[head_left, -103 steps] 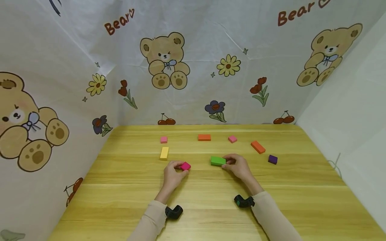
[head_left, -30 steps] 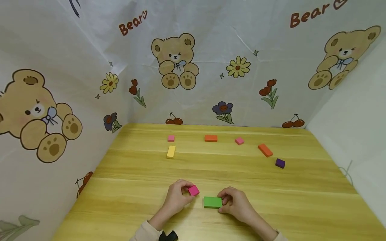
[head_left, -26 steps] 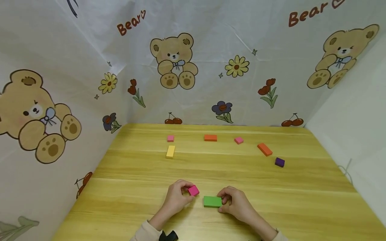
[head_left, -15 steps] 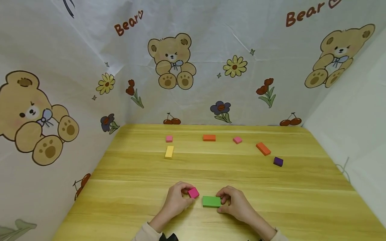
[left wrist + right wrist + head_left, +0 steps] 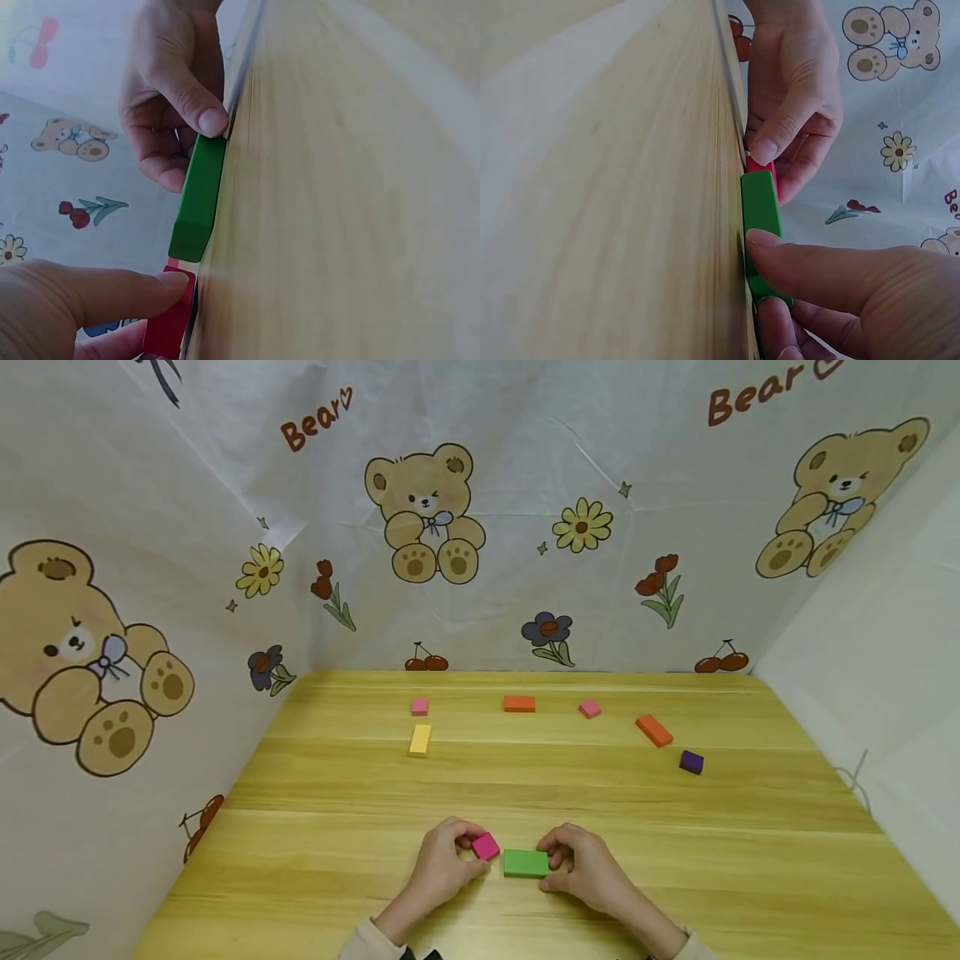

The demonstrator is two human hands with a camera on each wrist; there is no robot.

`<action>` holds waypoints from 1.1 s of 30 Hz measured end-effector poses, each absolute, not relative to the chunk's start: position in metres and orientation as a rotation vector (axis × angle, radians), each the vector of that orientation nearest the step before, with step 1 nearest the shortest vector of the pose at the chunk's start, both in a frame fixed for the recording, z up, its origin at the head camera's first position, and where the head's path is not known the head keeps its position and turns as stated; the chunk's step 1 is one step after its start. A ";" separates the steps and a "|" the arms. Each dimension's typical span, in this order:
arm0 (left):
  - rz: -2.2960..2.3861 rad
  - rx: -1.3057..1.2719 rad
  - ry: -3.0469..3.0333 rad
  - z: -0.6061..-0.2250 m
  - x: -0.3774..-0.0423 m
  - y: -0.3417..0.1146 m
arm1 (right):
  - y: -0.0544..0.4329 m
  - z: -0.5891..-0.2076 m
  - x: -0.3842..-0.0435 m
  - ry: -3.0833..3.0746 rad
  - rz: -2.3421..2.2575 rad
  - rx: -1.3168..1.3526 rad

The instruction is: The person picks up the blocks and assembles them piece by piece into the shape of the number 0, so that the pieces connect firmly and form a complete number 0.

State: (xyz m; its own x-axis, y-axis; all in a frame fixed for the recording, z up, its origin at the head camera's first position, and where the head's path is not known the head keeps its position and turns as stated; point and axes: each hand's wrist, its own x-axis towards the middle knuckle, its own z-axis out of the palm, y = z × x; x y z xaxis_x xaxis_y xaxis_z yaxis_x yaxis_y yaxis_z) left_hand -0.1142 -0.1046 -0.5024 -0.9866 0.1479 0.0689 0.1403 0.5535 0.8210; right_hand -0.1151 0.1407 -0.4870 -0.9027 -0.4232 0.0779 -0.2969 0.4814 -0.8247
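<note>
In the head view my left hand [image 5: 442,870] pinches a small magenta block [image 5: 485,846] between thumb and fingers. Just to its right lies a longer green rectangular block [image 5: 526,863], with a narrow gap between the two. My right hand [image 5: 588,870] grips the right end of the green block with thumb and fingertips. The left wrist view shows the left thumb on the magenta block [image 5: 169,319], close to the near end of the green block [image 5: 196,202]. From the right wrist, the green block [image 5: 761,206] partly hides the magenta one, and the right thumb presses its side.
Farther back on the wooden table [image 5: 337,827] lie a yellow block [image 5: 420,741], two pink blocks, one at the left [image 5: 419,707], two orange blocks, one at the middle [image 5: 519,704], and a purple block [image 5: 692,762]. A bear-print cloth [image 5: 480,610] hangs behind the table.
Both hands have drawn the magenta and green blocks toward the person and nearer each other. In the last half second the left hand has shifted slightly right and nearer, narrowing the gap.
</note>
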 end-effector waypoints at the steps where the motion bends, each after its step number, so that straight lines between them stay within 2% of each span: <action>1: 1.456 0.260 2.767 -0.502 -0.114 -0.104 | 0.141 -0.487 -0.115 2.582 -1.398 -0.630; 33: 1.463 0.356 2.802 -0.507 -0.111 -0.103 | 0.142 -0.491 -0.115 2.590 -1.365 -0.635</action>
